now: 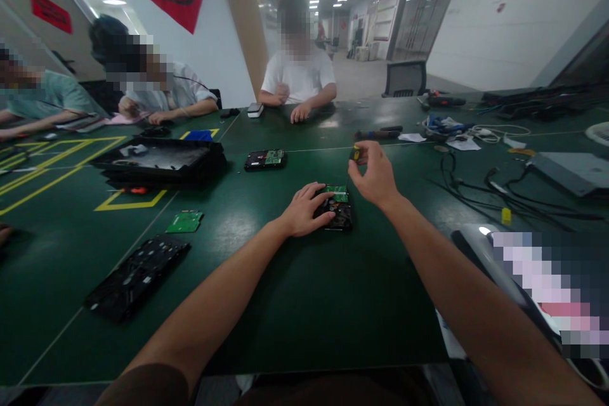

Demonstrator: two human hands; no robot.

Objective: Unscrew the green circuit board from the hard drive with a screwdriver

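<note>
A hard drive (341, 217) with a green circuit board on its far half lies on the dark green table in front of me. My left hand (307, 209) holds it down, thumb and fingers spread over its left side. Above the drive's far right corner, my right hand (373, 171) is raised and pinches a small black-and-yellow screwdriver (355, 153) by the handle. I cannot make out its shaft. A second hard drive (265, 159) lies farther back. To the left are a loose green circuit board (185, 221) and a black slotted plastic part (137, 276).
Black trays (162, 162) are stacked at the left. Cables (495, 187), a grey metal box (571, 171) and a partly blurred device (542, 292) occupy the right. A dark tool (378, 133) lies at the back. Several people sit around the table, one (299, 76) directly opposite.
</note>
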